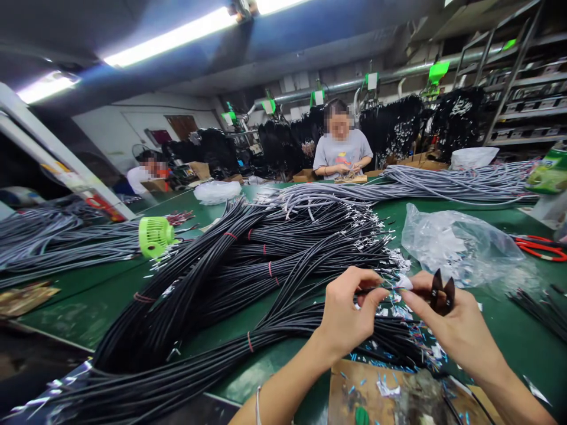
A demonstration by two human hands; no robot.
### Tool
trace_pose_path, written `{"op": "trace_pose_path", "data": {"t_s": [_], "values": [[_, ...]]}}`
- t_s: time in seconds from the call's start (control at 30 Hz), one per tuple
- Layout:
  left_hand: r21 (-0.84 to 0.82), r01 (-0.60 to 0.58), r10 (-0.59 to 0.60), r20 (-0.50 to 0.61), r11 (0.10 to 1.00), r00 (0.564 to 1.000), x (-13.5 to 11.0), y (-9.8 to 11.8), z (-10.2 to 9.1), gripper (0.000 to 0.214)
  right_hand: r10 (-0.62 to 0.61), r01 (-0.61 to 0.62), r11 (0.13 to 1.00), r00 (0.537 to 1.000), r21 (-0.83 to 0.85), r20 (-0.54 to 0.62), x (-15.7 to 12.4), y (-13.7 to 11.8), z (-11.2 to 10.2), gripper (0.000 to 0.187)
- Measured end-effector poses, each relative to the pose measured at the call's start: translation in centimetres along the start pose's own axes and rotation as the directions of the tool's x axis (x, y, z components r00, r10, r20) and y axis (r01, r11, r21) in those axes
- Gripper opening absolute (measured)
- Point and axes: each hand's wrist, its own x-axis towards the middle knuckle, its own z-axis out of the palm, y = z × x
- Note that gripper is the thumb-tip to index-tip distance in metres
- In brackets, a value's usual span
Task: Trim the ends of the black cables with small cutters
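My left hand (348, 310) pinches the end of a black cable, whose thin coloured wires show between finger and thumb. The thumb and forefinger of my right hand (463, 330) grip a small white piece (404, 283) at those wires; whether it is paper or filler, I cannot tell. Also in my right hand sits a pair of cutters (443, 293), dark blades pointing up and apart, the handles hidden by the palm. Bundles of black cables (221, 277), tied with reddish bands, lie to the left of my hands, with white-tipped ends toward the right.
Below my hands is a worn board (349, 389) with scraps. A clear plastic bag (460, 242), red-handled scissors (543, 247) and grey cables (425, 183) lie beyond. A green fan (156, 237) stands left. One person (342, 147) works across the green table (66, 319), another (144, 177) farther left.
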Motion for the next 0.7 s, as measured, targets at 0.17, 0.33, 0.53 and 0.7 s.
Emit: {"op": "trace_pose_path", "data": {"t_s": [0.17, 0.33, 0.53, 0.7], "values": [[-0.179, 0.037, 0.004, 0.222, 0.983, 0.975, 0.0, -0.4, 0.1, 0.028, 0.217, -0.289, 0.913, 0.941, 0.287, 0.26, 0.0, 0.5, 0.6, 0.028], [-0.409, 0.139, 0.002, 0.326, 0.902, 0.945, 0.4, -0.7, -0.1, 0.028, 0.294, -0.492, 0.757, 0.844, 0.43, 0.449, 0.3, 0.6, 0.7, 0.032], [-0.511, 0.371, -0.065, 0.52, 0.775, 0.852, 1.0, -1.6, -0.7, 0.037, 0.346, -0.314, 0.754, 0.936, 0.577, 0.058, 2.0, 0.6, -1.4, 0.032], [0.279, 0.116, -0.217, 0.363, 0.953, 0.906, 1.8, -5.9, 0.0, 0.033, 0.23, -0.153, 0.853, 0.969, 0.499, -0.095, 2.2, 0.4, -2.0, 0.038]]}}
